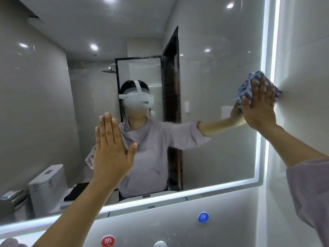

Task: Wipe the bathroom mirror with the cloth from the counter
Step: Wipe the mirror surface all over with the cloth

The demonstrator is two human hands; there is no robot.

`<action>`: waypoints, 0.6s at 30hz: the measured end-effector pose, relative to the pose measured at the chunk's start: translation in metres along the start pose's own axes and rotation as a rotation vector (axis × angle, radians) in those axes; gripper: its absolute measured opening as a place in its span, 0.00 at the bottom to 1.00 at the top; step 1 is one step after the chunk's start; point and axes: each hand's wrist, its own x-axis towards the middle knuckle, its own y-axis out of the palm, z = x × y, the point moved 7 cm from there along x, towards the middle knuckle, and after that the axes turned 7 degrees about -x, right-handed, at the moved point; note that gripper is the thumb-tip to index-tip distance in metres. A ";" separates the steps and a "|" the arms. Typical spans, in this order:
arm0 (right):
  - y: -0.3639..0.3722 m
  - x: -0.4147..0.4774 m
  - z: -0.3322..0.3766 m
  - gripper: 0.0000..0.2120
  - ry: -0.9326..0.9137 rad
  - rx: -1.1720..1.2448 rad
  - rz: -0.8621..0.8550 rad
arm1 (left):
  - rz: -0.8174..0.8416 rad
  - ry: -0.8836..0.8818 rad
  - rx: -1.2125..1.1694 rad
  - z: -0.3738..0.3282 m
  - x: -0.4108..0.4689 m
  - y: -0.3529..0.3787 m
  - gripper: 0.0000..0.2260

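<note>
Wiping step: right hand (259,106), fingers flat, presses cloth (246,88) at mirror (213,68) right edge. Left hand (111,150) flat, empty. Next: sweep across toward glass centre.

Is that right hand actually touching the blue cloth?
Touching. The head view shows the right hand laid flat on the blue cloth, its straight fingers pressing it against the mirror near the lit right edge.
</note>
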 end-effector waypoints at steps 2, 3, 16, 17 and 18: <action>-0.005 0.005 0.023 0.33 -0.003 0.006 -0.013 | -0.003 0.000 -0.005 0.000 0.000 0.000 0.40; -0.007 0.008 0.038 0.33 -0.019 0.006 -0.024 | -0.006 0.000 -0.007 0.000 0.000 0.000 0.39; -0.028 0.005 0.219 0.34 -0.285 -0.056 -0.157 | 0.001 -0.025 -0.024 -0.001 0.000 -0.002 0.39; -0.028 0.002 0.231 0.34 -0.310 -0.063 -0.171 | 0.003 -0.025 -0.027 -0.001 0.000 -0.002 0.39; -0.028 -0.001 0.244 0.34 -0.334 -0.073 -0.180 | 0.007 -0.025 -0.027 -0.001 0.000 -0.002 0.39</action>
